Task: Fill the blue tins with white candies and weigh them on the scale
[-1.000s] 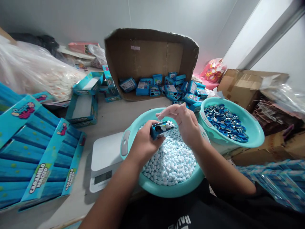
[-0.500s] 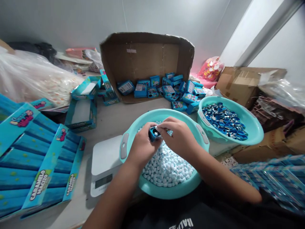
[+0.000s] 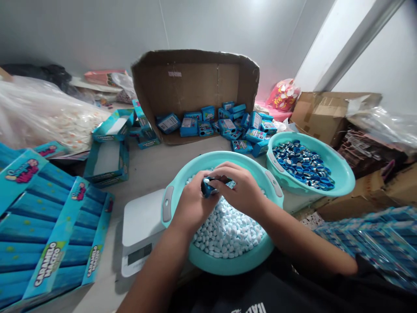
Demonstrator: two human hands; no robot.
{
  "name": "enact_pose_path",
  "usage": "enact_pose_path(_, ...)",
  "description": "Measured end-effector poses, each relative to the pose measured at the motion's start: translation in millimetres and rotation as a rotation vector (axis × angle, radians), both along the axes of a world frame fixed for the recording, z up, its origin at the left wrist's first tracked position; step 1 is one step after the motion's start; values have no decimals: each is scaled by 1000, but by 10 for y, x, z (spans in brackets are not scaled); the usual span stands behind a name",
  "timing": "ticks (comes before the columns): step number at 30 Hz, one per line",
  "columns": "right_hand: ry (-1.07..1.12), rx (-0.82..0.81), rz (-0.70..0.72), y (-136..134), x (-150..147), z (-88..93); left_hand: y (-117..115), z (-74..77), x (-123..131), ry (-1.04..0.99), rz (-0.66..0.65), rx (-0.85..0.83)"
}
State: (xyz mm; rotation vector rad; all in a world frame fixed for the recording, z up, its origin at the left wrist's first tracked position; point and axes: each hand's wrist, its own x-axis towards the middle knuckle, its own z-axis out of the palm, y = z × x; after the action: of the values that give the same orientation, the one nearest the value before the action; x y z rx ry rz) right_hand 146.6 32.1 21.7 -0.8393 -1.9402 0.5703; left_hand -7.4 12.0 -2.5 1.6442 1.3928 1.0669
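Note:
My left hand [image 3: 191, 202] is closed around a small dark-blue box [image 3: 206, 189], with its open end up and something white showing inside. My right hand [image 3: 245, 187] meets it from the other side, thumb and fingers closed on a dark edge of the box; the fingertips partly hide it. Both hands are over a turquoise basin [image 3: 208, 263]. A heap of small white candies [image 3: 228, 232] fills much of that basin below my hands.
A white scale [image 3: 138, 228] stands left of the basin. A second turquoise basin [image 3: 347, 174] holds blue-and-silver pieces. Small blue boxes [image 3: 189, 126] lie in and before an overturned cardboard box [image 3: 195, 82]. Blue display cartons [image 3: 52, 230] stand at left.
My right hand's fingers have come lower over the box's opening, and a dark edge now shows between them. The view has shifted slightly.

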Motion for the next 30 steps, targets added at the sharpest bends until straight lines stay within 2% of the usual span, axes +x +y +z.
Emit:
enact_pose_path(6,24,9,-26,6,1,1,-1,-42,8,13,-13,35)
enact_pose_path(12,-54,189,55,-3,68,3,13,-119,-22,-11,-31,126)
enact_pose_path(18,-183,262,62,33,101,-9,16,-80,-15,-5,-50,150)
enact_pose_path(24,-185,160,51,16,146,22,-3,-99,-22,-28,-36,83)
enact_pose_path(27,-27,83,15,11,178,44,17,-125,-13,-42,-12,78)
enact_pose_path(30,154,36,-120,41,214,45,22,-51,-77,-129,115,105)
